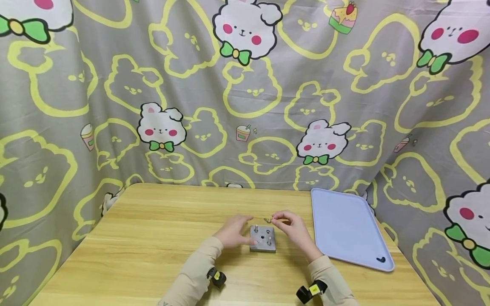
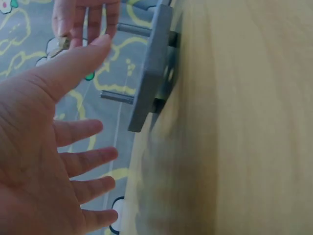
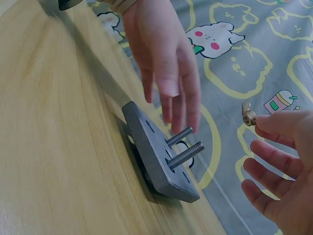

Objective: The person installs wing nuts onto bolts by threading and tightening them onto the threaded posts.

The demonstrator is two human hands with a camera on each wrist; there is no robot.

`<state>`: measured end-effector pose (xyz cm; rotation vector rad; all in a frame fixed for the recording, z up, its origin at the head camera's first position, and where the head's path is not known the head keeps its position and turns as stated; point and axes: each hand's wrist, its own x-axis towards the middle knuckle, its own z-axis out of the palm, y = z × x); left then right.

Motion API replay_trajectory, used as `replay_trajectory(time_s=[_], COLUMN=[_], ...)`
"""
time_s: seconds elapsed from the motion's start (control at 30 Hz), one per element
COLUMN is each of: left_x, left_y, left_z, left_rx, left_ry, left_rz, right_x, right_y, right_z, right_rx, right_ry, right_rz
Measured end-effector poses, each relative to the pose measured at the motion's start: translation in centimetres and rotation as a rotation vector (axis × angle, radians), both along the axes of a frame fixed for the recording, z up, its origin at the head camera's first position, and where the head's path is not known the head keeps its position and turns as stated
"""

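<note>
A grey metal plate (image 1: 262,245) lies on the table with two threaded studs standing up from it and several holes; one stud (image 3: 186,155) shows closely in the right wrist view. The right hand (image 1: 294,230) pinches a small brass wing nut (image 3: 249,115) between thumb and index finger, above and beyond the plate's far right corner. At the plate's left side is the left hand (image 1: 232,232), its fingers extended and apart, holding nothing; its thumb is near the plate's left edge, and whether it touches cannot be told.
A pale blue tray (image 1: 346,225) lies at the right of the wooden table (image 1: 153,238), with a small black item (image 1: 380,259) in its near right corner. A patterned curtain (image 1: 206,93) hangs behind the table and along both sides.
</note>
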<state>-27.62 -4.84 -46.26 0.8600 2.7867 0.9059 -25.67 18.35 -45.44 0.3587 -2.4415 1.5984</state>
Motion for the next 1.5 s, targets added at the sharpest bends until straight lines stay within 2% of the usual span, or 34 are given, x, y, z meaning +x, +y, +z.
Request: replay_trajectory(time_s=[0.17, 0.53, 0.73, 0.9, 0.97, 1.03, 1.2, 1.27, 1.5], left_x=[0.1, 0.7, 1.0, 1.0, 0.9, 0.7, 0.6, 0.6, 0.5], left_y=[0.3, 0.6, 0.8, 1.2, 1.3, 1.2, 0.8, 0.7, 0.6], left_z=[-0.8, -1.2, -1.0, -1.0, -1.1, -1.4, -1.7, -1.7, -1.9], left_rx=[-0.106, -0.176, -0.188, -0.176, -0.170, -0.168, -0.162, -0.164, -0.170], left_ry=[0.033, 0.042, 0.047, 0.045, 0.040, 0.039, 0.041, 0.042, 0.041], left_rz=[-0.006, 0.009, 0.023, 0.013, 0.012, 0.016, 0.020, 0.019, 0.020], right_x=[0.0, 0.4, 0.4, 0.9, 1.1, 1.7, 2.1, 1.9, 2.1], right_y=[0.0, -0.3, 0.1, 0.7, 1.0, 0.9, 0.9, 1.0, 0.8], right_z=[-0.1, 0.4, 0.2, 0.5, 0.5, 1.1, 0.3, -0.9, -2.5], right_rx=[-0.003, 0.002, 0.011, -0.008, 0.000, 0.018, 0.059, 0.059, 0.045], right_ry=[0.019, -0.017, -0.016, 0.014, 0.043, 0.058, 0.078, 0.083, 0.112], right_rz=[-0.011, -0.006, -0.017, -0.024, -0.005, 0.019, 0.023, 0.015, 0.041])
